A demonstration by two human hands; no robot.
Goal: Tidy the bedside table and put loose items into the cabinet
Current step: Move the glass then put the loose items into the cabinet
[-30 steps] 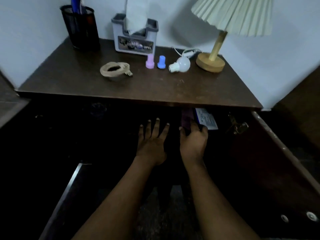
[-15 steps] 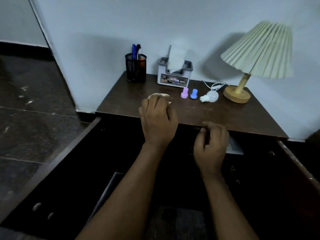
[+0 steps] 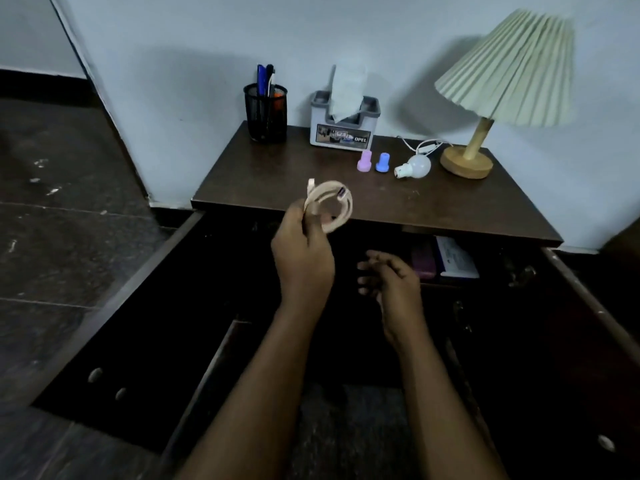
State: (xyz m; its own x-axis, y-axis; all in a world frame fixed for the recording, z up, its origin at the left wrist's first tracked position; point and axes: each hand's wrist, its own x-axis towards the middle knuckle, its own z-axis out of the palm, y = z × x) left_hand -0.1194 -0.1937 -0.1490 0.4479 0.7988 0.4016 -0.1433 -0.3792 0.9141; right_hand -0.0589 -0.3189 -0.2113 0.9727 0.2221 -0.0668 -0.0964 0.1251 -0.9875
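We grip the coiled cable (image 3: 348,211) in our left hand (image 3: 303,261), right hand (image 3: 394,282) relaxed, empty; light bulb (image 3: 417,165), pink cap (image 3: 364,161), blue cap (image 3: 382,162) not yet stowed

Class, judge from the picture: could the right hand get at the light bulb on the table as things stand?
Probably yes. The right hand is empty and open, and the light bulb lies uncovered on the table with nothing between them.

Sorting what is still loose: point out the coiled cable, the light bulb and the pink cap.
coiled cable (image 3: 348,209): head view, on the right arc of the coil.
light bulb (image 3: 419,164): head view, on the round white globe.
pink cap (image 3: 364,163): head view, on its upright body.
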